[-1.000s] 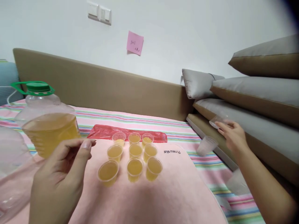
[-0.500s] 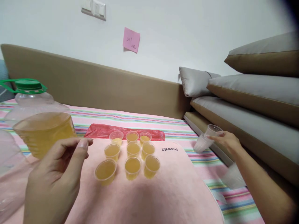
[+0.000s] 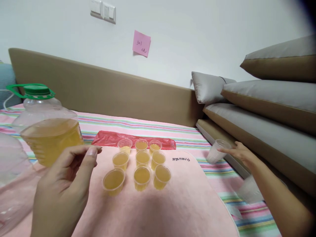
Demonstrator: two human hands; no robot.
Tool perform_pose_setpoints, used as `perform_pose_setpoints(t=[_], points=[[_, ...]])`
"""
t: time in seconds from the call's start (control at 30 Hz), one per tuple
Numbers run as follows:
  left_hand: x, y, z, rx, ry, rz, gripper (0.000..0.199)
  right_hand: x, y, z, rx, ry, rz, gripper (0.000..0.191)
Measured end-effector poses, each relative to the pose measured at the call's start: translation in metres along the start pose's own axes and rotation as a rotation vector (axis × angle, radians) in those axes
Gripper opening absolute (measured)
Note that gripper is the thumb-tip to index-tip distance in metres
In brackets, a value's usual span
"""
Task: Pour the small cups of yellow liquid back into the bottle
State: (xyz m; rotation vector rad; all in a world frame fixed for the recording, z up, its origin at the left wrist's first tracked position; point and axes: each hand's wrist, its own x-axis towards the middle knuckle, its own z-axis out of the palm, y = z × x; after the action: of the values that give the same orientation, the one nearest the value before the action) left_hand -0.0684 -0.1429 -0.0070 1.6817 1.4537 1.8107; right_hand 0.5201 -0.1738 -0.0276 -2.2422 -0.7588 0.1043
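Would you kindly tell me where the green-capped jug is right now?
In the head view, the green-capped jug stands at the left, just beyond the left hand and left of the cups of yellow liquid.

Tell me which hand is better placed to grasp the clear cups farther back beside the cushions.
Probably the right hand: its fingertips appear right at the clear cups. The left hand is over on the other side of the filled cups, near the large bottle.
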Motion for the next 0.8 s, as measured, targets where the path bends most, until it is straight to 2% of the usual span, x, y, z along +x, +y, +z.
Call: perform_pose_setpoints(t=[0.13, 0.2, 0.27, 0.33, 0.5, 0.6, 0.7, 0.8], points=[[0.000, 0.005, 0.000, 0.012, -0.009, -0.039, 0.023, -0.003, -0.002, -0.002, 0.058, -0.078, -0.005, 0.076], [0.000, 0.005, 0.000, 0.019, -0.010, -0.040, 0.024, -0.003, -0.003, -0.002, 0.087, -0.083, -0.009, 0.093], [0.000, 0.004, 0.000, 0.015, -0.010, -0.023, 0.023, -0.002, -0.003, -0.001, 0.107, -0.079, -0.008, 0.103], [0.001, 0.003, 0.001, 0.004, -0.001, -0.011, 0.022, 0.000, -0.003, 0.000, 0.114, -0.074, -0.004, 0.096], [0.001, 0.004, 0.002, 0.005, -0.001, -0.048, 0.023, 0.009, -0.001, 0.002, 0.087, -0.046, 0.012, 0.057], [0.001, 0.004, 0.000, 0.010, -0.011, -0.047, 0.023, 0.012, 0.000, 0.004, 0.065, -0.037, 0.018, 0.051], [0.000, 0.003, -0.001, 0.004, -0.014, -0.050, 0.023, 0.010, 0.001, 0.005, 0.055, -0.037, 0.007, 0.056], [0.000, 0.004, -0.002, 0.028, -0.006, -0.041, 0.023, 0.001, -0.005, 0.001, 0.050, -0.003, -0.039, 0.087]])
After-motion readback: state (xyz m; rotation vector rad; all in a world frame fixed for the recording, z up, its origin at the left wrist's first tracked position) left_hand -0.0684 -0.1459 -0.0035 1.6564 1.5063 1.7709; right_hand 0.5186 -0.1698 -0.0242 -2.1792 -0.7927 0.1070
